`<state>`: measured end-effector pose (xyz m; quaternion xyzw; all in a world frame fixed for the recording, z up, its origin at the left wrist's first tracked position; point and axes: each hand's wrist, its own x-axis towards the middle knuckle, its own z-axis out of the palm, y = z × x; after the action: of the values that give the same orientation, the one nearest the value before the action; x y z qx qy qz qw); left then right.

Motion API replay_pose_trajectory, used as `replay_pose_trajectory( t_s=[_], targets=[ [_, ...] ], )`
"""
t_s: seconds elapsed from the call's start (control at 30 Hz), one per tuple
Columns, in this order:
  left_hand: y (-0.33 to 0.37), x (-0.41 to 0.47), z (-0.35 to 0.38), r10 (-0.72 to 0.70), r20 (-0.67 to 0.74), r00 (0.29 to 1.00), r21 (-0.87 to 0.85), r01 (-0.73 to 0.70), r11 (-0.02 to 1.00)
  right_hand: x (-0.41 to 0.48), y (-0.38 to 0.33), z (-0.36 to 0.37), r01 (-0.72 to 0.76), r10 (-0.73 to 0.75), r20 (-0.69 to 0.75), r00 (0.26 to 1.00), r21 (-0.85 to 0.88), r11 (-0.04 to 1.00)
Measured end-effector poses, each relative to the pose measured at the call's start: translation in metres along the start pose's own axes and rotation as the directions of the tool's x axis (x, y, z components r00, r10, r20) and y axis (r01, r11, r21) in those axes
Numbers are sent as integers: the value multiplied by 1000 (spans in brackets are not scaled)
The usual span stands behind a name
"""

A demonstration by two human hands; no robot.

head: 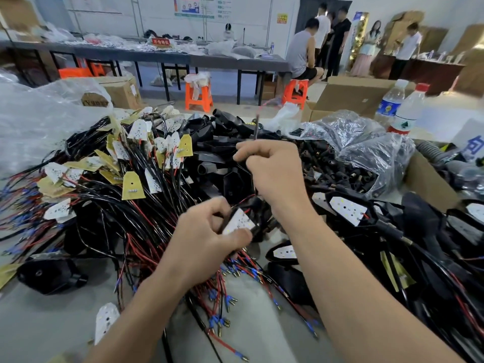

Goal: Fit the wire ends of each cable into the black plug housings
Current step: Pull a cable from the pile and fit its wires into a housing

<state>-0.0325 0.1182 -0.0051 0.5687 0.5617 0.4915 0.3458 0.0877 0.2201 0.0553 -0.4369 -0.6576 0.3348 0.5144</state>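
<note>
At frame centre the left hand (207,237) pinches a small white LED board (239,221). Just above it, the right hand (275,169) grips a thin black cable (256,129) rising over the heap of black plastic plug housings (209,142) on the grey worktop (39,323).

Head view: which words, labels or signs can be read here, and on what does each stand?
"不合格区": on the red sign on the far table.
Too blurred to read: wall posters, yellow notice.
Too small to read: blue bottle label, green bottle label.
Partly hidden, unreadable: cardboard box print.
</note>
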Motion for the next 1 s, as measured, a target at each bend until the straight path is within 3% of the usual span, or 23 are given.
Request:
replay_pose_trajectory(
  t_s=[0.17,0.27,0.33,0.4,0.5,0.6,0.73,0.9,1.0],
  targets=[
    [-2,-5,11,-74,281,957,231,8,973,-10,27,-5,-156,132,113,985,236,959],
    [-1,-6,10,-104,395,913,394,-66,917,-27,47,-16,-162,113,209,971,238,958],
    [-1,-7,13,-77,258,963,377,-27,926,-42,59,-19,-168,119,247,962,190,967],
    [-6,-4,15,27,-16,999,385,-19,923,-57,64,-18,-189,124,289,949,207,960],
    [-13,4,12,74,-256,964,320,12,947,-71,63,-15,-208,107,341,934,275,939],
    [-18,13,7,-81,-299,951,59,103,993,-81,58,-19,-184,81,455,887,187,965],
    [-21,25,3,-216,-275,937,-250,147,957,-91,51,-21,-179,90,662,744,68,981],
    [-25,27,0,-155,-317,936,-262,71,962,-93,48,-21,-237,117,754,646,52,970],
    [-23,25,1,-141,-414,899,-324,-1,946,-94,47,-25,-268,124,814,567,40,963]
  ],
)
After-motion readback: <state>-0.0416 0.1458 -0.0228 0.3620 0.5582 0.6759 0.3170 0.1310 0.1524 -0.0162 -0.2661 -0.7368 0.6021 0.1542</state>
